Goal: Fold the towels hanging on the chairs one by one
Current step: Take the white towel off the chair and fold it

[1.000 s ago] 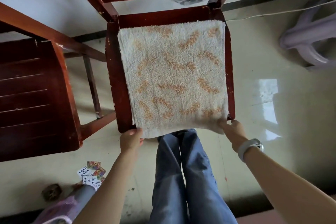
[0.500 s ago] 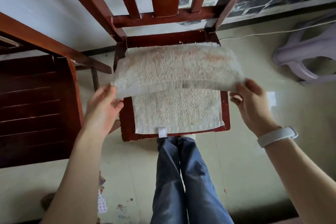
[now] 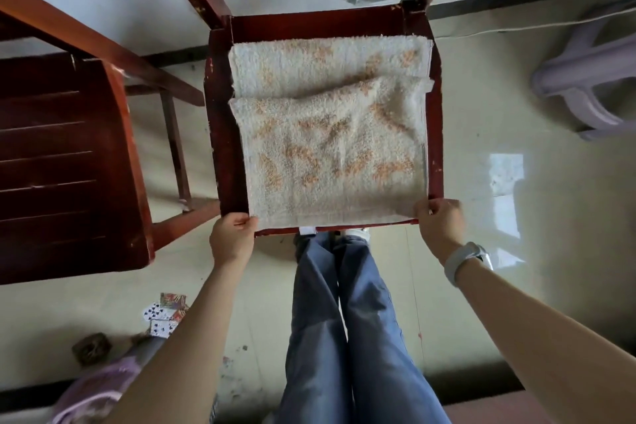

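Terry cloth, cream with orange flecks, fills the centre of the frame: the towel (image 3: 330,144) lies on the seat of the red-brown wooden chair (image 3: 220,134), its upper layer doubled toward the lower edge of the seat and rumpled across the middle, leaving a strip of the under layer showing toward the chair back. The left hand (image 3: 232,239) pinches the lower left corner and the right hand (image 3: 438,227), with a pale wristband (image 3: 463,260) behind it, pinches the lower right corner. To do this fold well, both corners should probably be drawn outward evenly to flatten the ridge, then laid down square with the hem beneath before either grip loosens. A second wooden chair (image 3: 65,162) stands at the left of the frame.
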